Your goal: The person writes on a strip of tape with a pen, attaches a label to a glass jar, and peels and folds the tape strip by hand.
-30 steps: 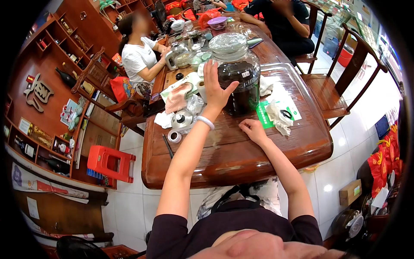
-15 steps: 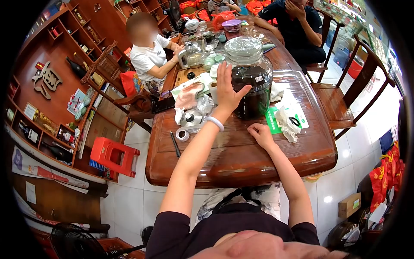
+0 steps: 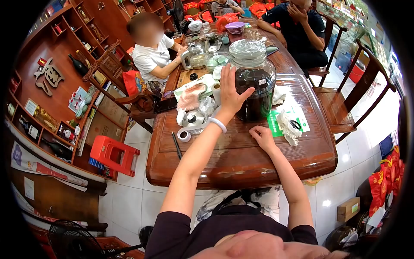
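Note:
A large glass jar [image 3: 255, 82] with a clear lid and dark contents stands upright on the wooden table [image 3: 241, 166]. My left hand [image 3: 233, 93], with a pale bracelet at the wrist, is raised at the jar's left side, palm toward the glass and fingers stretched out. My right hand [image 3: 262, 136] rests on the table in front of the jar, its fingers curled; whether anything is in them is hidden. Beside it lie a green and white sheet [image 3: 305, 116] and crumpled tissue [image 3: 288, 129] with a black ring [image 3: 295, 125].
Left of the jar are a metal-lidded item [image 3: 192, 118], a small round container [image 3: 184, 135], a black pen [image 3: 177, 145] and a pink cloth [image 3: 190, 97]. Two people sit along the far table sides, another farther back. A red stool [image 3: 113, 155] stands left, wooden chairs [image 3: 345, 99] right.
The view has shifted, so the table and jar appear farther right. My left hand stays raised by the jar, and my right hand remains on the table.

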`<action>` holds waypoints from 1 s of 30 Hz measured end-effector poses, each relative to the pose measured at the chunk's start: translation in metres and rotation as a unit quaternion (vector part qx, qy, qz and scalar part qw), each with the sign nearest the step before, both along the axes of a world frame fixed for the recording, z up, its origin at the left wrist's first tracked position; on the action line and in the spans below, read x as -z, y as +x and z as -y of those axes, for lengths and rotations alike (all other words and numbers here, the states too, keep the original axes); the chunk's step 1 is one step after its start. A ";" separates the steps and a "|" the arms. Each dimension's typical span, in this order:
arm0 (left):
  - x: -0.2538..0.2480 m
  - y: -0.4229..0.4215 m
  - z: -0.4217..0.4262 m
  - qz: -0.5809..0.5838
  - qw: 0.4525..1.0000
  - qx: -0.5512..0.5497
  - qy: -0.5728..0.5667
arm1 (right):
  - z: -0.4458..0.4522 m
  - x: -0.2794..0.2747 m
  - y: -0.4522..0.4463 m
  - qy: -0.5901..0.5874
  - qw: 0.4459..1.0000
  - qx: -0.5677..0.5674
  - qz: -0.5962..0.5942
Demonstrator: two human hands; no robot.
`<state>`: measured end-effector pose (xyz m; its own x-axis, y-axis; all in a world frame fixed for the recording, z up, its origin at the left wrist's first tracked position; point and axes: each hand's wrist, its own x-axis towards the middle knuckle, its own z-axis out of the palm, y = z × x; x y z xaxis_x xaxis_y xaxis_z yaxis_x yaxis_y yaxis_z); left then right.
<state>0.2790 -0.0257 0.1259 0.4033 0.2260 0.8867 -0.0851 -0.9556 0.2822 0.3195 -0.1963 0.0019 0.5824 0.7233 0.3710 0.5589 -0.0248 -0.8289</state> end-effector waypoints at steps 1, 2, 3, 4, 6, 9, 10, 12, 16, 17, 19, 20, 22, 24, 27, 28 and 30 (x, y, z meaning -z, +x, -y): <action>0.000 0.000 0.000 0.001 1.000 0.000 -0.001 | 0.000 -0.001 0.000 0.000 1.000 0.000 -0.001; 0.000 0.000 0.000 0.000 1.000 0.002 -0.001 | 0.001 -0.001 0.000 0.001 1.000 0.000 -0.002; 0.000 0.000 0.000 0.001 1.000 0.002 0.000 | 0.001 0.000 0.000 0.000 1.000 0.001 -0.002; 0.000 0.000 0.000 0.002 1.000 0.001 0.001 | 0.001 0.000 0.000 0.000 1.000 0.000 -0.004; 0.000 0.000 0.000 0.003 1.000 0.001 0.002 | 0.000 0.001 0.000 0.000 1.000 0.000 -0.006; 0.000 0.001 -0.001 0.005 1.000 0.000 0.002 | 0.000 0.003 0.001 0.004 1.000 0.000 -0.006; 0.001 0.002 -0.001 0.006 1.000 -0.001 0.001 | 0.000 0.002 0.000 0.004 1.000 0.001 -0.005; 0.001 0.001 -0.001 0.005 1.000 0.000 0.000 | 0.000 0.002 0.001 0.004 1.000 0.002 -0.003; 0.001 0.001 -0.001 0.006 1.000 0.002 -0.002 | 0.000 0.004 0.001 0.007 1.000 -0.001 0.006; 0.001 0.002 -0.001 0.005 1.000 0.001 -0.001 | -0.001 0.004 0.002 0.006 1.000 -0.003 0.011; 0.001 0.002 -0.001 0.007 1.000 0.003 -0.001 | 0.000 0.002 0.001 0.002 1.000 -0.002 0.012; 0.001 0.002 -0.001 0.007 1.000 0.003 -0.001 | 0.000 0.002 0.001 -0.002 1.000 -0.002 0.013; 0.000 0.001 -0.001 0.005 1.000 0.001 0.000 | 0.000 0.002 0.001 -0.002 1.000 -0.001 0.008; 0.000 0.001 -0.001 0.004 1.000 0.001 -0.001 | 0.000 0.002 0.001 -0.002 1.000 0.001 0.004; 0.000 0.001 -0.001 0.003 1.000 0.001 -0.001 | 0.000 0.001 0.001 -0.003 1.000 -0.001 0.003; 0.000 0.001 -0.001 0.003 1.000 0.001 0.000 | 0.000 0.001 0.001 -0.004 1.000 -0.002 0.000; 0.001 0.002 -0.001 0.003 1.000 0.000 0.001 | 0.000 0.002 0.001 -0.005 1.000 -0.003 -0.002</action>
<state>0.2806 -0.0247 0.1250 0.3989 0.2244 0.8891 -0.0869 -0.9560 0.2802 0.3208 -0.1960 0.0004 0.5789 0.7309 0.3615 0.5563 -0.0299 -0.8305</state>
